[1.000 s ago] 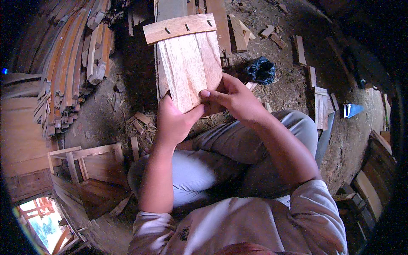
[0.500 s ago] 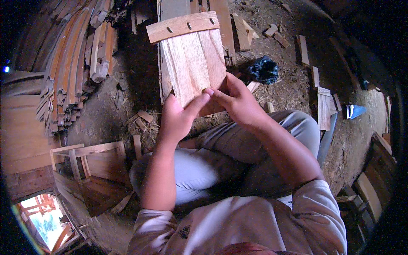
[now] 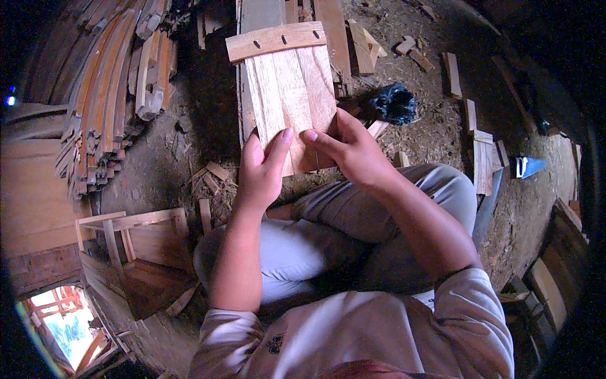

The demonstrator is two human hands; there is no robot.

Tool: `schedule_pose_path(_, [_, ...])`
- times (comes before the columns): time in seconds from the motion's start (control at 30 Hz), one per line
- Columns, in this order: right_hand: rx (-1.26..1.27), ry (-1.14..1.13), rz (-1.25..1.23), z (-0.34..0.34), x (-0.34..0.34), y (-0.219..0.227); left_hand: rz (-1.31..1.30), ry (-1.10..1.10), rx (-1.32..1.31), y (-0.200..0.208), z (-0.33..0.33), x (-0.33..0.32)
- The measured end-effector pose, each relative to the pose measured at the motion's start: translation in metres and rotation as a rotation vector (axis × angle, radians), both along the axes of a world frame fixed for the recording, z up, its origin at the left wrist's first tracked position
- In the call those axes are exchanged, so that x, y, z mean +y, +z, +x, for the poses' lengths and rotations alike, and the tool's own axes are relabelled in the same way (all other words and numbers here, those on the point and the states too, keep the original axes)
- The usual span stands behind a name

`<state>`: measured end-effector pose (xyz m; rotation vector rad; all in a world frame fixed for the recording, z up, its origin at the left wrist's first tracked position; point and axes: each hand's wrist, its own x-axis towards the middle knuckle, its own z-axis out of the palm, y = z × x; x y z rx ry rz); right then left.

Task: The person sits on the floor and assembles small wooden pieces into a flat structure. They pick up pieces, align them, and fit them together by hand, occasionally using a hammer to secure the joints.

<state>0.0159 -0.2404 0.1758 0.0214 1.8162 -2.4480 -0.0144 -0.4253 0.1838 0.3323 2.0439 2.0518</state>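
A wooden panel [image 3: 291,95] of several flat boards side by side is held up in front of me. Across its far end runs a wooden crosspiece [image 3: 276,42] with 3 dark slanted slots or pegs in it. My left hand [image 3: 262,167] grips the near left corner, thumb lying on the face of the boards. On the near right edge my right hand [image 3: 353,151] is closed the same way, its thumb pointing in toward the left one. The fingers of both hands are hidden behind the panel.
Stacked wood strips [image 3: 113,95] lie at the far left. An open wooden frame box [image 3: 142,262] stands at the near left. Beyond the panel is a long plank [image 3: 259,14]. A black plastic bag [image 3: 394,103] and offcuts [image 3: 451,74] lie on the dirt floor to the right.
My left thumb has slid left, away from the right thumb, uncovering the panel's near end. The panel has shifted slightly right and its crosspiece sits a little more level.
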Motion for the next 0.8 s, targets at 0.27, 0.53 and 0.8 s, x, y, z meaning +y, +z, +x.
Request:
schedule_pose_path(0.27, [-0.056,0.018,-0.065,0.003,-0.002,0.009,0.002,0.002,0.025,0.001,0.0,0.0])
schedule_pose_path(0.53, [0.006,-0.004,-0.024,0.004,-0.002,0.011,-0.035,0.011,0.082,-0.001,0.003,0.003])
schedule_pose_path(0.8, [-0.003,-0.004,0.043,0.005,0.0,0.005,-0.047,0.024,0.122,-0.004,0.004,0.002])
